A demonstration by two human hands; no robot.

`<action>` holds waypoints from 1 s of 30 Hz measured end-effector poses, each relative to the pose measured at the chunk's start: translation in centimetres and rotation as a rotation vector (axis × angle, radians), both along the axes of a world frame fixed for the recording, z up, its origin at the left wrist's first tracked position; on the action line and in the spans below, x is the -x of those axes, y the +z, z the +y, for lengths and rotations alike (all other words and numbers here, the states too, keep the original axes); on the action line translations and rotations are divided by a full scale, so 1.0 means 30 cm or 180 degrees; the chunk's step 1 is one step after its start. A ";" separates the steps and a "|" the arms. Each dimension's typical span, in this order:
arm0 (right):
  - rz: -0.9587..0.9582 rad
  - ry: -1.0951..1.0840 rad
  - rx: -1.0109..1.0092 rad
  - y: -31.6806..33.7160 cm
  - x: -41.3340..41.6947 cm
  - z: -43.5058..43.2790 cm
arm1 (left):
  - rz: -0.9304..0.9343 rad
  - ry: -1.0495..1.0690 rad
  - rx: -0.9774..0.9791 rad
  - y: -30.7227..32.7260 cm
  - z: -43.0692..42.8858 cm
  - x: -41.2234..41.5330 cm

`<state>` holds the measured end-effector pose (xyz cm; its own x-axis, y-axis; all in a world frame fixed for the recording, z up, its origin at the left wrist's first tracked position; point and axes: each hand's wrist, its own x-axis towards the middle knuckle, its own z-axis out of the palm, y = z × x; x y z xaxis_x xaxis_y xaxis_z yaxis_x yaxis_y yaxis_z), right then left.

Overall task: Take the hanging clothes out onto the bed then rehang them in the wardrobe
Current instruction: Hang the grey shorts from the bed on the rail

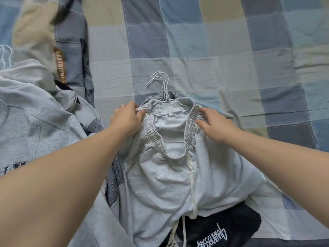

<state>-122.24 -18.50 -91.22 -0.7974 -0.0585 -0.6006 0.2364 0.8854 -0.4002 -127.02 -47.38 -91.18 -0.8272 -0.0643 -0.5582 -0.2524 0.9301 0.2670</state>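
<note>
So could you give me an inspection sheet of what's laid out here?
Surface: checked bedspread, wrinkled.
Job's things: light grey sweatpants on white wire hangers, lying on the bedspread.
Clutter: grey clothes pile at left; dark garment with white lettering under the sweatpants.
Grippers: left hand pinches the waistband; right hand touches its other side, grip unclear.
Cables: nothing seen.
Surroundings: nothing seen beyond the bedspread.

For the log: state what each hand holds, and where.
Left hand pinches the waistband of the sweatpants, left end; right hand touches the right end, grip unclear.
</note>
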 end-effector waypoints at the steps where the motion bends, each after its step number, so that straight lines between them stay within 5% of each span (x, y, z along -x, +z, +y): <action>1: -0.0004 -0.0017 0.0026 0.004 -0.004 0.004 | 0.0136 -0.0004 -0.0048 0.012 0.001 -0.012; 7: -0.0034 -0.0022 0.0077 0.034 -0.025 0.023 | 0.1075 -0.0535 0.0266 0.070 0.012 -0.075; 25: 0.0004 -0.0187 0.0254 0.247 -0.021 0.042 | 0.1426 -0.0887 0.0530 0.282 0.014 -0.175; 30: 0.0152 -0.0265 0.0172 0.309 -0.020 0.007 | 0.1397 -0.1225 0.0168 0.339 -0.001 -0.201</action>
<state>-121.65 -18.29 -81.94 -0.8284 -0.0222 -0.5596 0.2879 0.8402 -0.4595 -121.00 -47.41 -81.00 -0.9496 0.2682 -0.1622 0.2299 0.9478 0.2211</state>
